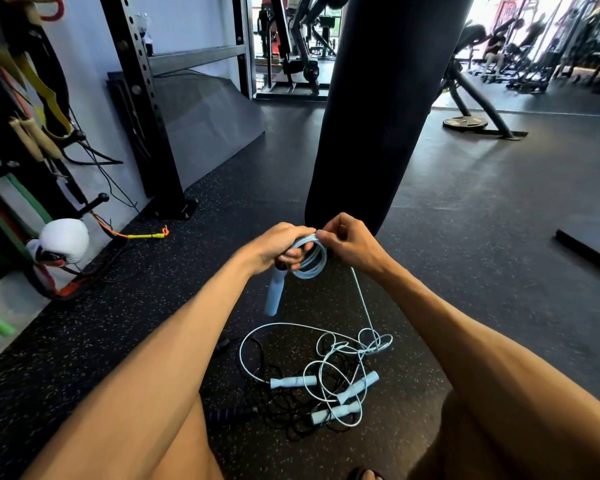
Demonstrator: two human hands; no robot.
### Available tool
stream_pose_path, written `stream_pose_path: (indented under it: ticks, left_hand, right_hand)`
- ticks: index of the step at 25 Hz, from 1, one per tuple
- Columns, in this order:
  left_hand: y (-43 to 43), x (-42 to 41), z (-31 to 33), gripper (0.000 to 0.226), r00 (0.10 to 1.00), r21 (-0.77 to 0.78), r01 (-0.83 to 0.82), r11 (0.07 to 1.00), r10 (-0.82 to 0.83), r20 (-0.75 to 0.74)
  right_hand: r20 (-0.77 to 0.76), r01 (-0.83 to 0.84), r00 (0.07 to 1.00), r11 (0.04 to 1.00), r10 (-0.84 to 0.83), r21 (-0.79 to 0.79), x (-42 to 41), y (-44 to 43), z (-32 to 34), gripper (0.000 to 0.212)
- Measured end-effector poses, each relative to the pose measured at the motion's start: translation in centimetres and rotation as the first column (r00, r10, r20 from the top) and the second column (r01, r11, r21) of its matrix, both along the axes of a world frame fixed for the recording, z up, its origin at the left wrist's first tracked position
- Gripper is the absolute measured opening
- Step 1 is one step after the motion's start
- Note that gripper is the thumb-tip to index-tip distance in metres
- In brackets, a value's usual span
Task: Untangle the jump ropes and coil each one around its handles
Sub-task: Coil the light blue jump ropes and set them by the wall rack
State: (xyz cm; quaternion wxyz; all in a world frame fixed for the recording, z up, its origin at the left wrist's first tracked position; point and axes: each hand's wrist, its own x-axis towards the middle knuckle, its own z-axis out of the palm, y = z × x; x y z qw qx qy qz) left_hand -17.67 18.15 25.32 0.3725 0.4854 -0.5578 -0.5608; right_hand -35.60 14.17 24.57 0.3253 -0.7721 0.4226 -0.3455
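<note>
Pinching one coil (309,260) — three handles (293,381) loose

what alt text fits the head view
The left hand grips a light blue rope coil and handle; the right hand pinches the coil's top. A tangle of blue and black ropes lies on the gym floor below.

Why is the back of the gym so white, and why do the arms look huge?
Head view: daylight at the far windows blows out to white glare; the wide-angle lens stretches the near forearms; the light-blue coiled jump rope held by the left hand and right hand looks sharp.
</note>
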Motion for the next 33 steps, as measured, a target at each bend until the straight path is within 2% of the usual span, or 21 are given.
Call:
stream_pose_path:
  ticks: [2,4,6,10,11,13,15,17,20,22,25,28,30,33]
  left_hand:
    - [-0.1,0.3,0.3,0.043,0.986,0.019,0.004,1.0,-0.001,-0.166]
    - [-0.3,0.5,0.8,0.041,0.924,0.045,-0.023,0.999,0.039,-0.381]
    - [-0.6,0.8,1.3,0.039,0.829,0.047,-0.088,0.995,0.099,-0.55]
    - [-0.8,0.8,1.8,0.036,0.696,0.055,-0.241,0.969,0.212,-0.686]
    - [-0.8,0.7,1.9,0.034,0.668,0.063,-0.283,0.957,0.244,-0.703]
    - [-1.0,0.5,2.0,0.033,0.627,0.055,-0.375,0.925,0.297,-0.72]
    - [-1.6,0.6,1.7,0.033,0.62,0.021,-0.479,0.877,0.356,-0.699]
    - [-2.3,0.9,1.1,0.031,0.645,-0.029,-0.595,0.803,0.456,-0.613]
    - [-2.6,1.2,0.2,0.026,0.733,-0.281,-0.68,0.677,0.623,-0.273]
    - [-2.5,1.6,-0.3,0.023,0.749,-0.455,-0.596,0.661,0.662,-0.02]
    - [-2.2,1.9,-1.1,0.023,0.766,-0.511,-0.422,0.749,0.596,0.24]
    - [-1.7,1.4,-1.4,0.026,0.828,-0.387,-0.256,0.886,0.407,0.385]
    - [-1.2,1.1,-1.1,0.031,0.912,-0.246,-0.168,0.955,0.245,0.329]
    - [-0.4,0.7,-0.4,0.038,0.987,-0.093,-0.05,0.994,0.064,0.148]
  right_hand:
    - [0.021,0.013,1.0,0.999,-0.014,0.042,-0.1,-0.1,-0.1,0.021]
    - [0.001,-0.017,1.0,0.989,0.017,0.147,-0.3,0.0,-0.4,0.013]
    - [-0.137,-0.057,0.986,0.961,0.097,0.272,-0.5,0.2,-1.3,0.009]
    - [-0.499,-0.083,0.823,0.926,0.271,0.367,-1.1,-0.5,-3.7,0.019]
    - [-0.543,-0.07,0.793,0.927,0.275,0.368,-1.2,-0.6,-3.9,0.017]
    - [-0.555,-0.05,0.793,0.934,0.252,0.354,-1.3,-0.4,-4.0,0.013]
    - [-0.529,-0.051,0.811,0.93,0.251,0.364,-1.0,-0.2,-4.0,0.01]
    - [-0.498,-0.062,0.823,0.915,0.273,0.4,-0.4,0.1,-3.9,0.015]
    - [-0.374,-0.129,0.883,0.913,0.283,0.387,0.5,1.0,-3.0,0.019]
    - [-0.315,-0.199,0.912,0.954,0.264,0.223,1.0,1.3,-1.7,0.015]
    - [-0.262,-0.201,0.945,0.98,0.197,0.011,1.4,1.2,0.2,0.013]
    - [-0.169,-0.146,0.977,0.986,0.131,-0.081,1.3,0.9,1.0,0.013]
    - [-0.102,-0.086,0.992,0.989,0.074,-0.122,1.0,0.8,1.2,0.012]
    - [0.0,0.006,1.0,0.993,-0.006,-0.119,0.4,0.2,1.3,0.008]
